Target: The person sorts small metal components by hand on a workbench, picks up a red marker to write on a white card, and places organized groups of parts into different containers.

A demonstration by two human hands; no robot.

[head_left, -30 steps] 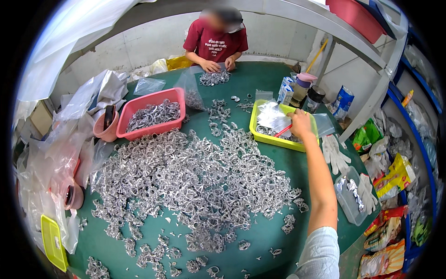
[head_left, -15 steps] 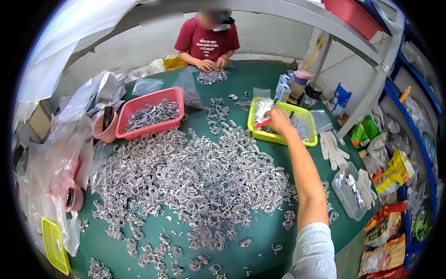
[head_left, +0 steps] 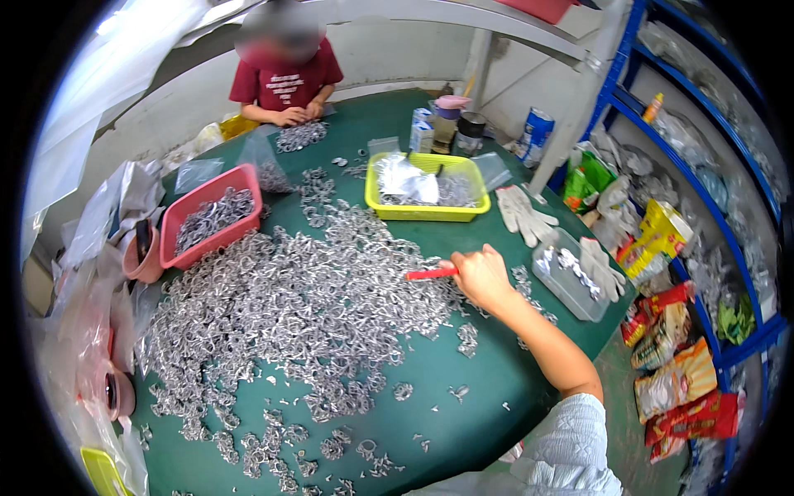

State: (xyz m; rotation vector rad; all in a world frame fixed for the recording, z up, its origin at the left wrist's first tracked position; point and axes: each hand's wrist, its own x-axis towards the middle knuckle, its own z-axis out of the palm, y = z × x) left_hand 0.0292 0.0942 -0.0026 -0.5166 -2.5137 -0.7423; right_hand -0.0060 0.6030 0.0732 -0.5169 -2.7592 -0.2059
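My right hand (head_left: pixel 482 277) is closed around one end of a slim red stick-like tool (head_left: pixel 428 274); its exact kind does not show. The tool points left over the right edge of a wide heap of small silvery metal ring-shaped pieces (head_left: pixel 289 306). My left hand is out of the picture. Beyond the right hand stands a yellow-green basket (head_left: pixel 426 213) with plastic bags and metal pieces inside. A pink basket (head_left: pixel 169 225) at the heap's far left holds more of these pieces.
Across the green table (head_left: pixel 488 397) a person in a red shirt (head_left: pixel 285 87) handles a small pile of pieces. White gloves (head_left: pixel 521 213) and a clear plastic box (head_left: pixel 589 302) lie at the right. Blue shelving (head_left: pixel 616 91) stands beyond; plastic bags (head_left: pixel 83 314) crowd the left.
My right hand has come from the yellow-green basket back toward me, carrying the red tool to the heap's right edge. The whole view has shifted to the right.
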